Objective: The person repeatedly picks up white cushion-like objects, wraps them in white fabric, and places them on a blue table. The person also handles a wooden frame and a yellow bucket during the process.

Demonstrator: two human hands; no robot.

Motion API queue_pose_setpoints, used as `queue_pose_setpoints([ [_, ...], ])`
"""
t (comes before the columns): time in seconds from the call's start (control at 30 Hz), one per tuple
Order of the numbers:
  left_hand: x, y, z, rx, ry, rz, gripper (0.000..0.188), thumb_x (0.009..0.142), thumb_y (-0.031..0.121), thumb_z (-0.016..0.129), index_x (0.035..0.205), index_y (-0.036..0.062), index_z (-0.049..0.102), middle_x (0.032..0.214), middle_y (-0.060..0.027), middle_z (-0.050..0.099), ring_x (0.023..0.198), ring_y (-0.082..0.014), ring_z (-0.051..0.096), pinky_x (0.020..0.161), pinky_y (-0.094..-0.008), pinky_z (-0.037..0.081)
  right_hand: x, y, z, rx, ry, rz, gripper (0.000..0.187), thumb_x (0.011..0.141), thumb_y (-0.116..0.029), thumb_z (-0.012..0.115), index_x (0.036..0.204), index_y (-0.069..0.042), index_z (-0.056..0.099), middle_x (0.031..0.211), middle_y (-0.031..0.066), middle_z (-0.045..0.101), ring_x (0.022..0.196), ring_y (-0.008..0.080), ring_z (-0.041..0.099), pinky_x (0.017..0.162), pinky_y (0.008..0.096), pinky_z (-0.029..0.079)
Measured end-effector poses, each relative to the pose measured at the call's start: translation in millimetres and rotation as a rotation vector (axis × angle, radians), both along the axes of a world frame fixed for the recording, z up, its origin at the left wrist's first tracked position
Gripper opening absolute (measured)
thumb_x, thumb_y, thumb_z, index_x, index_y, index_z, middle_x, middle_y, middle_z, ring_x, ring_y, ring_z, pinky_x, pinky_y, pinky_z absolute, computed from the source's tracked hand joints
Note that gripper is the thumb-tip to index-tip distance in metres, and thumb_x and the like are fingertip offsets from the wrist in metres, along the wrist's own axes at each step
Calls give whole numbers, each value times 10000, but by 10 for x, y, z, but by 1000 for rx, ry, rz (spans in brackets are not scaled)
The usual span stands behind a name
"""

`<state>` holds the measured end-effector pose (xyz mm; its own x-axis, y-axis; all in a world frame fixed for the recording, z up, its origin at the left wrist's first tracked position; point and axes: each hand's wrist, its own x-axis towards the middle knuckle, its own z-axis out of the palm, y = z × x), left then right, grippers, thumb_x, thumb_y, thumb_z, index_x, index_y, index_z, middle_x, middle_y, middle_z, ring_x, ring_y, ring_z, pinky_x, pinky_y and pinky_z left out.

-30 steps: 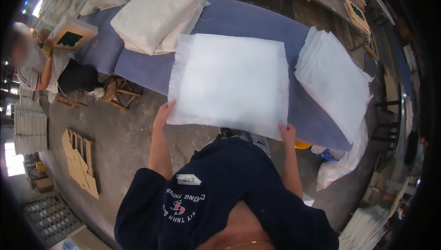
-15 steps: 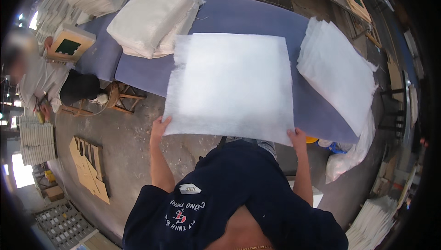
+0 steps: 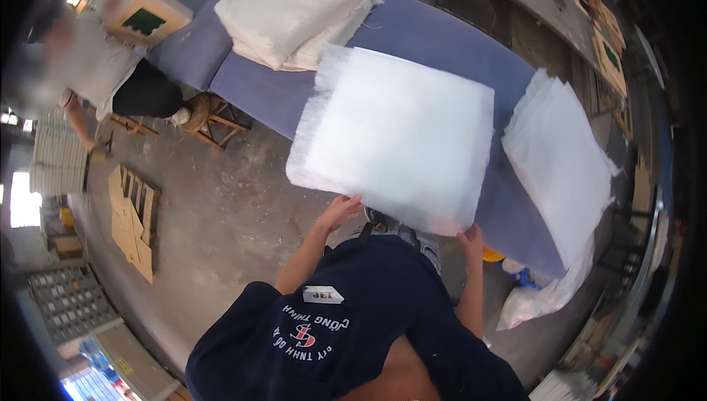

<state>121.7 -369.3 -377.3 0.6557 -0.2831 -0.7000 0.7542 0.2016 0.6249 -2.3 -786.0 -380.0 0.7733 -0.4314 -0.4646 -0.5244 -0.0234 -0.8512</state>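
A square white sheet of fluffy wadding (image 3: 398,136) lies over the near side of the blue-grey table, its left edge frayed. A brighter square area shows within its outline; whether that is a second layer I cannot make out. My left hand (image 3: 340,212) is at the middle of the near edge, its fingertips pinching the border. At the near right corner, my right hand (image 3: 471,237) grips the wadding between thumb and fingers. To the right, a stack of similar white sheets (image 3: 563,165) hangs partly over the table's edge.
Cream cushion-like bundles (image 3: 291,11) sit at the back of the blue-grey table (image 3: 434,22). A co-worker (image 3: 96,69) is at the left near a wooden stool (image 3: 213,117). Flat cardboard (image 3: 131,228) lies on the floor. A plastic bag (image 3: 545,298) hangs or lies at the right.
My left hand has moved from the near left corner rightward along the near edge. The sheet now sits turned clockwise. My right hand still holds its corner. The view has shifted.
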Motion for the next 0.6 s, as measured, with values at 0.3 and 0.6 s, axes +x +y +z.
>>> queue_pose_setpoints([
  [0.3,4,60,-36,182,2,41,545,854,353,744,1223,-9,570,1037,-99,680,843,-157,661,707,-282,553,23,-61,-66,-66,130,136,298,772,-120,667,1025,37,657,837,55,668,760,161,630,689,308,492],
  [0.6,2,604,-532,651,-430,-761,360,803,373,742,959,48,727,884,-58,735,749,-163,686,695,-372,540,210,-185,-116,-522,146,252,323,752,-137,651,1033,22,646,831,100,662,729,219,633,616,362,495],
])
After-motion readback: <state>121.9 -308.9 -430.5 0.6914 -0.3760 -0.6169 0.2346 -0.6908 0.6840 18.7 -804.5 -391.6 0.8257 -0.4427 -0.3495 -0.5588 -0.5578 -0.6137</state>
